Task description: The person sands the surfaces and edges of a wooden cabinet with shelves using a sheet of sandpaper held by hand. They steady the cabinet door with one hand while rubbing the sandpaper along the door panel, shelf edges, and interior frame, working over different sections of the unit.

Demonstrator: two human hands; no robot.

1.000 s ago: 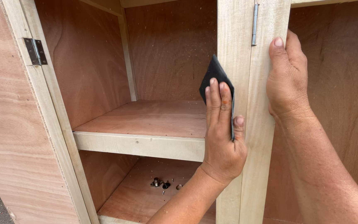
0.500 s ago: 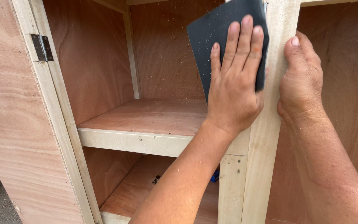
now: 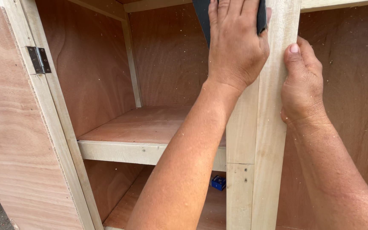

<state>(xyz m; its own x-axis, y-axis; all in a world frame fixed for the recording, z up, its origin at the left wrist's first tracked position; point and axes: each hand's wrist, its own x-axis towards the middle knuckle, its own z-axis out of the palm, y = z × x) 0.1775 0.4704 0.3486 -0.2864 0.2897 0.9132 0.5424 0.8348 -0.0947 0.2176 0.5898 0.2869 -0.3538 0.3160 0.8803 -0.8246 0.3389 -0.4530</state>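
A pale wooden upright post (image 3: 269, 140) divides the front of a plywood cabinet. My left hand (image 3: 235, 47) presses a dark sheet of sandpaper (image 3: 202, 17) flat against the post near the top of the view, fingers running out of frame. My right hand (image 3: 303, 85) grips the post's right edge a little lower, thumb up along the wood. Sawdust specks cover both forearms.
A shelf (image 3: 150, 140) crosses the cabinet's left bay, with a small blue object (image 3: 218, 182) on the bottom board below it. An open plywood door (image 3: 18, 140) with a dark metal hinge (image 3: 39, 59) stands at the left.
My left hand has slid the sandpaper up the post, from mid-height to the top of the view. My right hand keeps its grip on the post's right edge.
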